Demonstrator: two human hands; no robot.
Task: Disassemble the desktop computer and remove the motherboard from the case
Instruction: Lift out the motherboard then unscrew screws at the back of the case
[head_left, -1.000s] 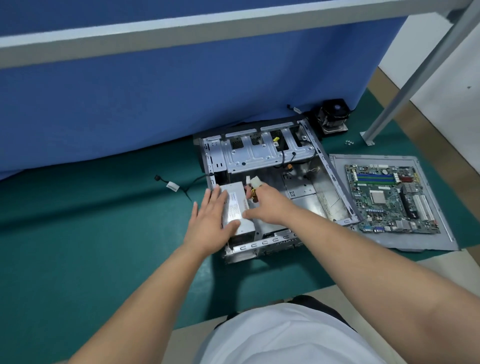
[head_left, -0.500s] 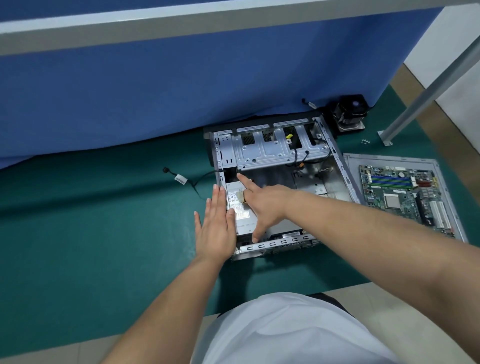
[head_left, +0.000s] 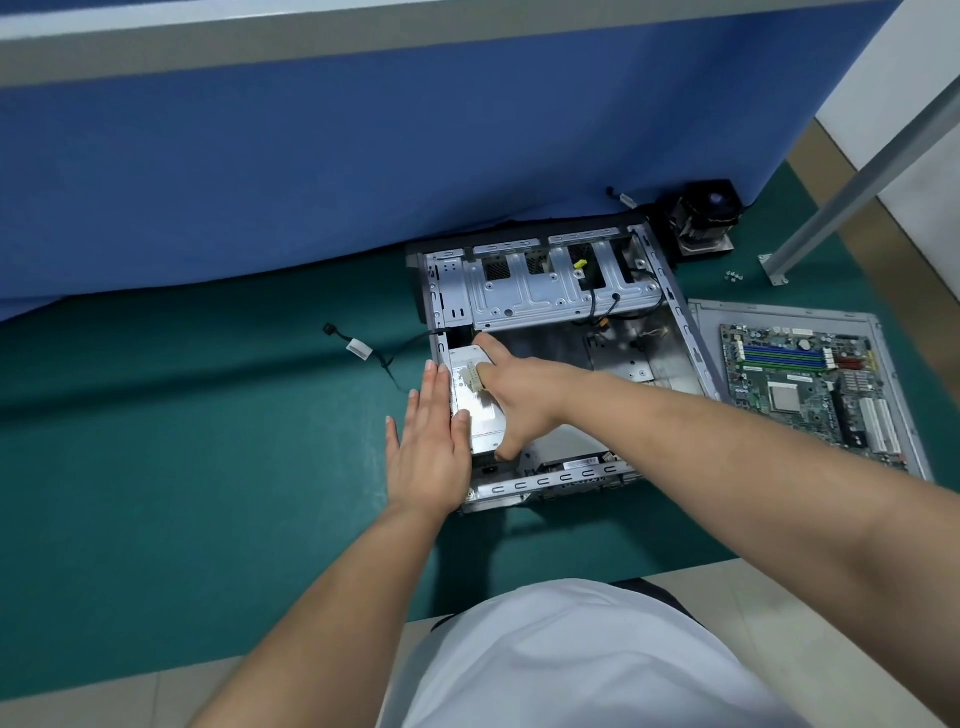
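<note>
Head view, looking down at an open computer case lying on its side on a green mat, with a blue partition standing just behind the case. Left of the case, a loose black cable with a white tag lies on the mat, its far end running to the case's left wall. The left hand lies flat with its fingers straight and together, palm down against the left edge of the case, the fingertips pointing toward the partition; it holds nothing. Inside the case, at its near left corner, sits the silver power supply. The right hand is spread over the power supply, index finger stretched to its far end and thumb hooked down at its near end, with a pale connector showing just under the fingers; whether it truly grips the box or only presses on it cannot be told. At the far side of the case the metal drive cage spans its width, and the case floor to the right of the hands is bare metal with a few wires. Behind the case's far right corner stands a black cooler fan. Right of the case, well apart from the hands, the motherboard lies flat on a grey side panel on the mat. A few small screws lie on the mat beyond that panel, near a grey metal table leg.
</note>
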